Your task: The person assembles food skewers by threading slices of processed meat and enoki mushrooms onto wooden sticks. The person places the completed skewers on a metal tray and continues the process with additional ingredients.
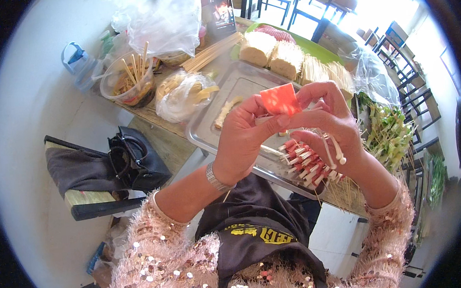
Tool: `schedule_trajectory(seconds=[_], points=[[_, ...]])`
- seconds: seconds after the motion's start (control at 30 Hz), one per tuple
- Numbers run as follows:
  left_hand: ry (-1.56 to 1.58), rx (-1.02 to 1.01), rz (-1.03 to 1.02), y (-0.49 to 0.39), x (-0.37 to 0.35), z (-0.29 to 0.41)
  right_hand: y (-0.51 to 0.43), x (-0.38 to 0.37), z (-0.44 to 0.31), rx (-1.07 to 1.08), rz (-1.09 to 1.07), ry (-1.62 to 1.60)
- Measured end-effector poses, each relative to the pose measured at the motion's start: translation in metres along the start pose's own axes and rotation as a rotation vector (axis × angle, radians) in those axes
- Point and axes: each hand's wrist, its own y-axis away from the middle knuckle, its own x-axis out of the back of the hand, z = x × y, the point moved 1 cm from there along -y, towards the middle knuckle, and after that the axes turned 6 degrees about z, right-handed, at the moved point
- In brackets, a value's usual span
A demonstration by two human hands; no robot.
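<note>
A thin square slice of pinkish-red food (280, 99), perhaps ham, is held up between both hands over a metal tray (203, 131). My left hand (240, 137) pinches its lower left edge with thumb and fingers. Gripping its right side is my right hand (331, 120), which also has a few enoki mushrooms (335, 151) hanging from its palm. Below the right hand, skewered rolls of enoki in red slices (306, 164) lie piled in the tray. A pale rolled piece of food (225, 115) rests in the tray behind my left hand.
Trimmed enoki bundles (286, 60) line a green tray (319, 49) at the back. Bamboo skewers (213, 52), a bag of pale strips (184, 96) and a plastic tub (127, 81) stand left. Leafy skewers (388, 137) lie right. A handbag (142, 159) sits on a chair; a phone (221, 11) stands behind.
</note>
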Motion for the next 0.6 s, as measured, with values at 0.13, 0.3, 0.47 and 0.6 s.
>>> schedule_trajectory(seconds=[0.13,0.3,0.47,0.6], points=[[0.073,0.025,-0.050,-0.001,0.006,-0.004,-0.001,0.000,0.000,-0.016,0.005,0.009],[-0.050,-0.018,-0.001,0.001,0.004,-0.001,-0.004,-0.005,-0.001,-0.122,0.084,-0.007],[-0.258,-0.070,0.020,0.003,0.001,0.004,0.004,-0.010,0.007,-0.361,0.136,-0.203],[-0.327,-0.244,-0.012,0.003,0.000,0.001,0.005,-0.014,0.001,-0.538,0.253,-0.334]])
